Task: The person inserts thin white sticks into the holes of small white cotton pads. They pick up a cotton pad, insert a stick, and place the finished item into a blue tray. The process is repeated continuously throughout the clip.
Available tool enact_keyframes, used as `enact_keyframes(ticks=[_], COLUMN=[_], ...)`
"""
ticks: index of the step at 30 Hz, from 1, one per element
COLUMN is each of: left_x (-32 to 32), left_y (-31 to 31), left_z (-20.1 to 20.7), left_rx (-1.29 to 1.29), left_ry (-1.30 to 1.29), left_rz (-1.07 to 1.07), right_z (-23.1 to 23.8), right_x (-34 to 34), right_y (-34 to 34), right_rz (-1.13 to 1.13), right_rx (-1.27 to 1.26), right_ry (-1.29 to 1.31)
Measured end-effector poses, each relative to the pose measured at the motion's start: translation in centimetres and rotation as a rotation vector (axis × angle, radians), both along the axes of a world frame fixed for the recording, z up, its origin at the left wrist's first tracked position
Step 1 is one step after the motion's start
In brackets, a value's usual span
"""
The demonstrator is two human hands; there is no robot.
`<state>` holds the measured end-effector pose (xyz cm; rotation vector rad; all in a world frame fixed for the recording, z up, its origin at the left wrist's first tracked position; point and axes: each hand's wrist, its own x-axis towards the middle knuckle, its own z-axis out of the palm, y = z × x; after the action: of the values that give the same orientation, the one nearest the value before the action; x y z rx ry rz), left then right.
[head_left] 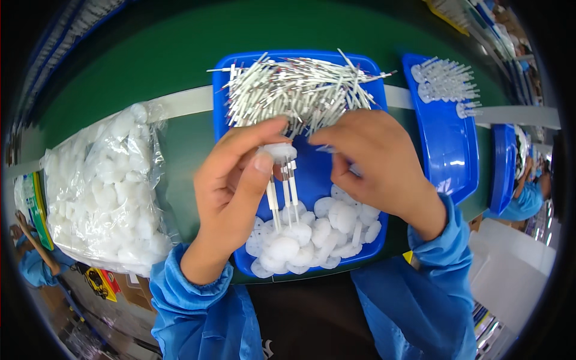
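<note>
My left hand (228, 186) is closed, pinching a round white plastic disc (279, 151) between thumb and fingers above the blue tray (221, 123). Several thin white rods with metallic bands (287, 187) hang down from that disc. To the right of it, my right hand (378, 159) is curled with its fingertips drawn together; motion blurs them, and what they hold cannot be made out. A heap of similar thin rods (294, 84) fills the far part of the tray. Loose white discs (312, 237) are piled at its near end, below my hands.
Left of the tray lies a clear plastic bag (108, 186) full of white discs. A second blue tray (447, 159) at the right holds discs with rods standing in them (444, 81). Other people's blue sleeves (522, 201) show at both sides. The table is green.
</note>
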<state>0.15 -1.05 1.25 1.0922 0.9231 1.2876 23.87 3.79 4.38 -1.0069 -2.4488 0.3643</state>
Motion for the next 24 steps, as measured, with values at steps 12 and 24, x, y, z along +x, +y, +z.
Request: enact_keyframes(ticks=[12, 24], left_x=[-0.8, -0.1], left_y=[0.2, 0.4], left_z=[-0.8, -1.3], left_rx=[0.138, 0.249], left_ry=[0.096, 0.333], left_rz=[-0.103, 0.162], right_z=[-1.8, -1.9], right_x=[-0.8, -1.0], right_y=[-1.8, -2.4], right_rz=[-0.114, -0.161], right_rx=[-0.318, -0.273], right_ry=[0.591, 0.488])
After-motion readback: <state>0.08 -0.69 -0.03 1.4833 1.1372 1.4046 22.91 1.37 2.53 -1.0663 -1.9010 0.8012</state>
